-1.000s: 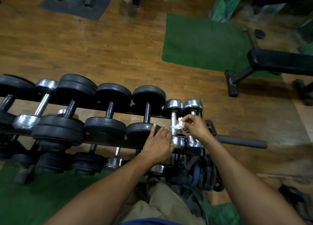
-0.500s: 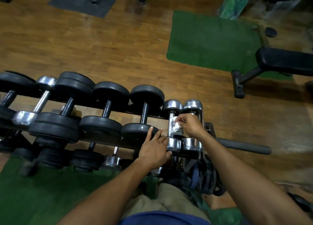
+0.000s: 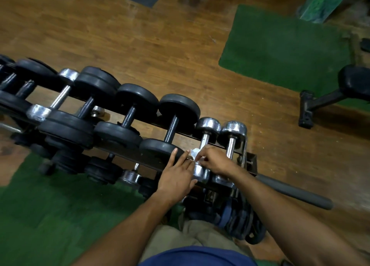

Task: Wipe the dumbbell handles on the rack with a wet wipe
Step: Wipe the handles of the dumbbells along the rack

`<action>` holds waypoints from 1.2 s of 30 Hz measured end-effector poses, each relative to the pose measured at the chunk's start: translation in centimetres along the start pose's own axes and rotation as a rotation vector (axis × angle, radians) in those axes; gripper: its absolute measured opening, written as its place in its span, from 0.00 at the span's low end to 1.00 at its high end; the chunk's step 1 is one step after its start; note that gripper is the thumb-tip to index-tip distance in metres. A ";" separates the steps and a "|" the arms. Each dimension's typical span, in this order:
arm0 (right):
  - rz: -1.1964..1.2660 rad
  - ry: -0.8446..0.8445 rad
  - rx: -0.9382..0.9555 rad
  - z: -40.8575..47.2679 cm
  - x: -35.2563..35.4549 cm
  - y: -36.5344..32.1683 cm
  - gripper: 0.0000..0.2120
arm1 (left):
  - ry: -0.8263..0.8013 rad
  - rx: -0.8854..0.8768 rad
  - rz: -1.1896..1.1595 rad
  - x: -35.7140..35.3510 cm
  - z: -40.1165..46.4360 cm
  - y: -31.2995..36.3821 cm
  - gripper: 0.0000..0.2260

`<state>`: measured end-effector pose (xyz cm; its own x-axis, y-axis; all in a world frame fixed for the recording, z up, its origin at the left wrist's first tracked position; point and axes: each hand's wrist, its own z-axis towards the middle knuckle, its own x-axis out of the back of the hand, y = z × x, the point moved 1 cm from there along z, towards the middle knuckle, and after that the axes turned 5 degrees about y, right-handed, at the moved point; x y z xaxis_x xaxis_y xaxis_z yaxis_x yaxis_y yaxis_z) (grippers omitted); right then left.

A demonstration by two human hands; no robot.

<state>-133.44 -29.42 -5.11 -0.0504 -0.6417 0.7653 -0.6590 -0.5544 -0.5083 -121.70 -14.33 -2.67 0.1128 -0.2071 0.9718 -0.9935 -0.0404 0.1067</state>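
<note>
Right hand (image 3: 215, 161) pinches wet wipe (image 3: 195, 153) against chrome dumbbell (image 3: 204, 145) handle

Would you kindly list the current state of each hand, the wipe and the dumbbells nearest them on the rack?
Left hand: open, fingers straight, resting on the black dumbbell plate.
Right hand: pinches the wet wipe.
Wet wipe: crumpled, pressed against the near end of the chrome dumbbell handle.
Chrome dumbbell: lying on the rack, being wiped.
End chrome dumbbell: lying on the rack, untouched.
</note>
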 end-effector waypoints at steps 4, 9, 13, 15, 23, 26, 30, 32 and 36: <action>-0.132 -0.010 0.083 0.6 0.7 0.4 0.10 | 0.005 0.055 0.019 -0.3 0.1 0.8 0.31; -0.221 0.152 0.054 1.3 1.0 1.5 0.09 | 0.007 0.086 0.034 -0.4 0.2 1.1 0.30; -0.227 0.000 0.215 1.1 0.5 1.4 0.10 | 0.010 0.108 0.040 -0.7 0.2 1.4 0.29; -0.212 0.044 0.205 1.1 0.7 1.5 0.10 | -0.001 0.114 0.037 -0.7 0.4 1.3 0.28; -0.162 0.096 0.150 1.4 1.0 2.3 0.08 | -0.008 0.118 0.062 -0.9 0.6 1.5 0.28; -0.117 0.134 0.048 2.1 1.3 2.7 0.09 | -0.010 0.124 0.046 -0.8 0.6 1.5 0.28; -0.157 0.143 0.047 2.2 1.0 2.4 0.12 | -0.007 0.128 0.042 -0.7 0.6 1.6 0.28; -0.169 0.128 0.079 2.1 1.1 2.3 0.12 | -0.009 0.131 0.035 -0.7 0.6 1.5 0.28; -0.074 0.300 -0.045 2.8 1.7 3.1 0.18 | -0.009 0.132 0.028 -0.6 0.7 1.6 0.28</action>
<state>-133.46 -33.74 -6.52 -0.2160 -0.4114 0.8855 -0.7011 -0.5658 -0.4339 -123.35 -15.00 -3.18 0.0857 -0.2186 0.9720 -0.9853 -0.1630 0.0503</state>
